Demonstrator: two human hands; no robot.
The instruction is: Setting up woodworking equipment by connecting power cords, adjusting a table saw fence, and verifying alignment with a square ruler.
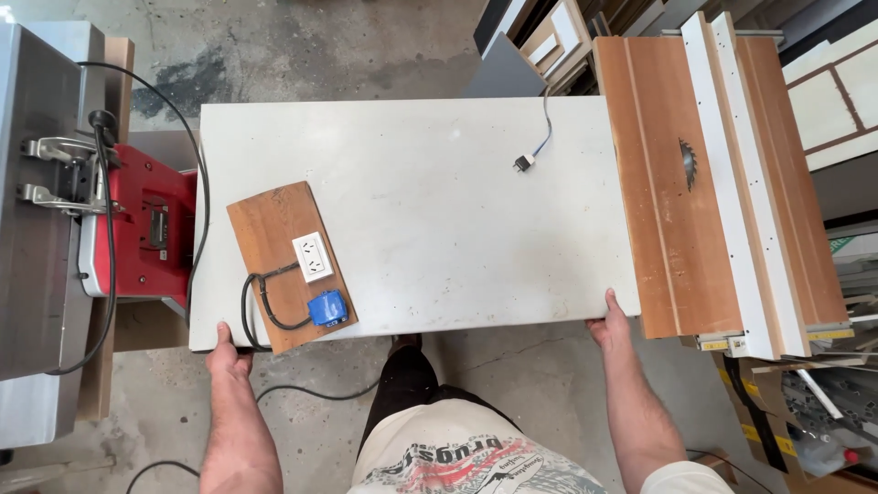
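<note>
Below the head camera: one white rectangular panel, lying flat, scuffed, over a stained concrete floor. Workshop setting.

Left hand grips the panel's near-left corner, fingers wrapped under the edge, thumb on top. Right hand grips the near edge close to the right corner, same hold. Both clamped on the panel, nothing else in either hand.

On the panel, count:
- one brown wooden board, lying angled at near-left, just beside the left hand
- on that board: one white wall socket, one small blue box, one black cable looping off the near edge down to the floor
- one small plug on a thin blue-grey lead, far-centre, well apart from both hands

Right end: one table saw with a reddish wood top, one round blade showing through, white fence rails along it. Panel's right end touches or slips under it; can't tell which.

Left: one red machine next to a grey metal one, one black cord draped over them.

Far side: stacked boards and frames.
</note>
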